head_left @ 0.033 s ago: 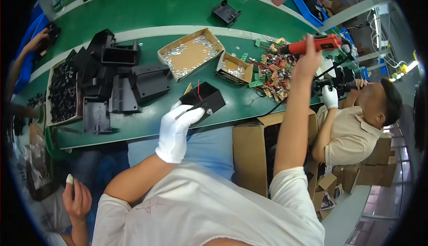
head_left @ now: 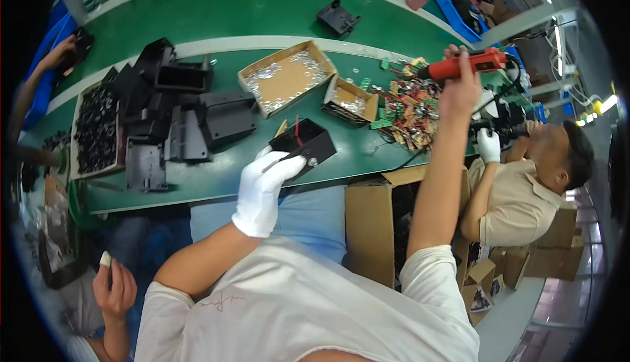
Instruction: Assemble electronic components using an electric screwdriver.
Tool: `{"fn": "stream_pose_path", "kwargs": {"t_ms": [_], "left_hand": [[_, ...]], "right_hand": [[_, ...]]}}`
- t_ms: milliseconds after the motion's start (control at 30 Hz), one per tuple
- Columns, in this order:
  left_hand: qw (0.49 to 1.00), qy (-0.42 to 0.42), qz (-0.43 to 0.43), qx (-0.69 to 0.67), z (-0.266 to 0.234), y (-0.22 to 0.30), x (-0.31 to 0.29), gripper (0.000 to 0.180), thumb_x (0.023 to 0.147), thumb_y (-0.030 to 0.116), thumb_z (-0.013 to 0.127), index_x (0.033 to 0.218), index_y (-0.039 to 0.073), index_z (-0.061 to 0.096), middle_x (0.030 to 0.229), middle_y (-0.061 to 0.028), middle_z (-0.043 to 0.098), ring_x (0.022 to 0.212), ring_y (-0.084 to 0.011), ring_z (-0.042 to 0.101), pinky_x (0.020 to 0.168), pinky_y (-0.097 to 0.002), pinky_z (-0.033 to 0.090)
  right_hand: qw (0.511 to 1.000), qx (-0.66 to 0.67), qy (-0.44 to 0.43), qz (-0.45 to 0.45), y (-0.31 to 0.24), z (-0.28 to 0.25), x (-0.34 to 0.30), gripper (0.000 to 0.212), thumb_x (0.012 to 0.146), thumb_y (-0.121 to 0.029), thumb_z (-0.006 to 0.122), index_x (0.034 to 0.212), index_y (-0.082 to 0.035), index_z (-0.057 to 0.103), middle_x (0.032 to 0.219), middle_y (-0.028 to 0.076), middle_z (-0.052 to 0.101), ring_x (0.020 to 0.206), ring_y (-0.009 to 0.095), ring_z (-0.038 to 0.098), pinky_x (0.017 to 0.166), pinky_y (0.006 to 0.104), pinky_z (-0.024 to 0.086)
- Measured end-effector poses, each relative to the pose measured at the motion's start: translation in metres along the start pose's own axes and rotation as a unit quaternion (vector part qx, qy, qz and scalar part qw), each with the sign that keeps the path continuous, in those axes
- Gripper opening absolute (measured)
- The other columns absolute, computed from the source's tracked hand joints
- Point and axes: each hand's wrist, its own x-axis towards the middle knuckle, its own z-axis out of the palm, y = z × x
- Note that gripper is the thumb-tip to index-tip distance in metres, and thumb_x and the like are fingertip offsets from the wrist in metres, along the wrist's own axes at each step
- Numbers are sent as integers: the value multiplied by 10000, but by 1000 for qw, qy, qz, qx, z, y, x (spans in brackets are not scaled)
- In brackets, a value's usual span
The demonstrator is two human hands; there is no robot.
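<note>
My left hand (head_left: 262, 188), in a white glove, grips a black plastic box housing (head_left: 314, 144) over the near table edge. A red wire rises from its open top, and a small silver screw or stud shows on its near side. My bare right hand (head_left: 458, 86) is raised at the right, wrapped round a red electric screwdriver (head_left: 469, 65) that points left. Below and left of the screwdriver lies a heap of small circuit boards with wires (head_left: 410, 109).
Black housings (head_left: 226, 120) are piled left of a cardboard tray of metal washers (head_left: 289, 80) and a smaller parts box (head_left: 351, 101). A bin of black parts (head_left: 98, 129) stands far left. A gloved co-worker (head_left: 518, 198) sits at right; an open carton (head_left: 369, 234) stands below the table.
</note>
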Motion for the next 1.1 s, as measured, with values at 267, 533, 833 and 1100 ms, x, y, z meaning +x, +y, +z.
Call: {"fn": "stream_pose_path", "kwargs": {"t_ms": [267, 533, 833, 1100], "left_hand": [[998, 25, -10, -50, 3, 3, -2, 185, 928, 137, 698, 965, -20, 789, 922, -45, 674, 923, -161, 563, 892, -262, 416], [999, 19, 0, 26, 7, 9, 1, 201, 912, 172, 740, 949, -16, 799, 878, -42, 682, 914, -150, 564, 872, -262, 422], [999, 45, -20, 22, 10, 8, 2, 186, 897, 185, 762, 921, 9, 815, 870, -48, 675, 936, -157, 552, 876, -261, 423], [999, -6, -27, 25, -2, 9, 13, 162, 898, 201, 757, 905, 60, 834, 835, -21, 698, 924, -157, 547, 873, -251, 426]], "right_hand": [[914, 323, -237, 73, -105, 42, -125, 241, 967, -139, 729, 1182, -88, 632, 932, 58, 631, 648, 141, 566, 686, 254, 524], [905, 262, -329, -69, -141, 56, -189, 194, 1022, -227, 702, 1182, -159, 616, 954, 39, 662, 636, 135, 605, 592, 268, 524], [894, 177, -385, -145, -123, 77, -194, 198, 1002, -278, 741, 1080, -140, 622, 950, 53, 721, 709, 141, 677, 569, 245, 531], [844, 171, -475, -181, -116, 83, -187, 203, 1007, -326, 700, 1021, -148, 605, 786, 18, 692, 588, 114, 615, 534, 240, 495]]}}
